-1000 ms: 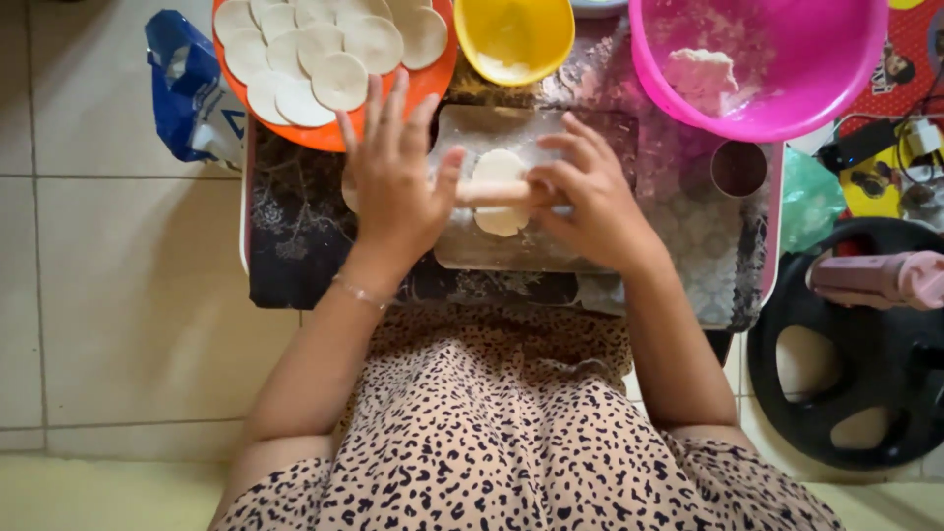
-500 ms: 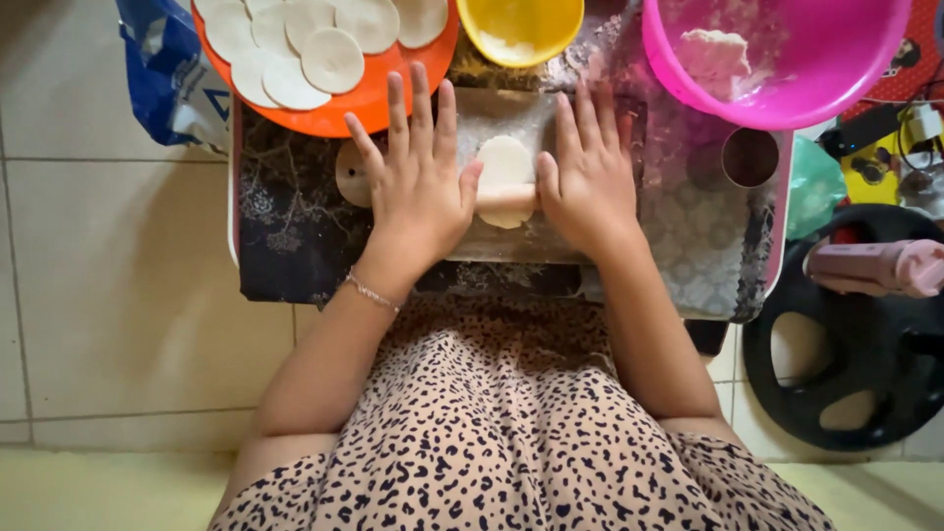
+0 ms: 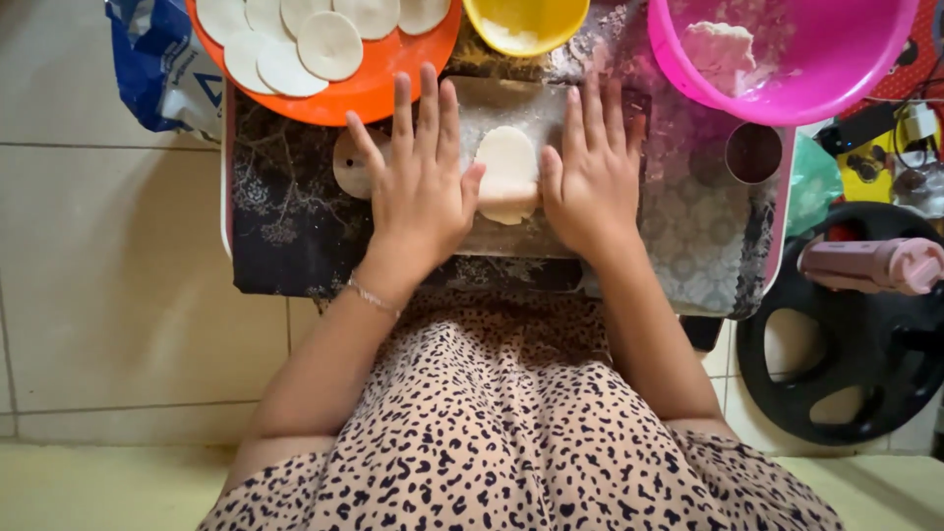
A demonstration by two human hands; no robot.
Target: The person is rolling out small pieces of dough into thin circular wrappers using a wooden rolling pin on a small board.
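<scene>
Both hands, the left hand (image 3: 418, 187) and right hand (image 3: 595, 177), have pushed forward with fingers spread flat (gripping nothing) on the rolling pin (image 3: 349, 162), so the dough oval (image 3: 507, 172) between them on the board (image 3: 511, 241) lies longer and thinner.

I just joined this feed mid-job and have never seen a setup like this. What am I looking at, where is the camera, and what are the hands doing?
There is no machine here: a person works with two bare hands, and the single picture comes from a camera on their head, looking straight down. The left hand and right hand lie flat, fingers spread, on a rolling pin over an oval dough piece on a floured board. Farther from the person sit an orange plate of cut dough rounds, a yellow bowl and a pink bowl holding a dough lump. A round cutter stands to the right.
</scene>
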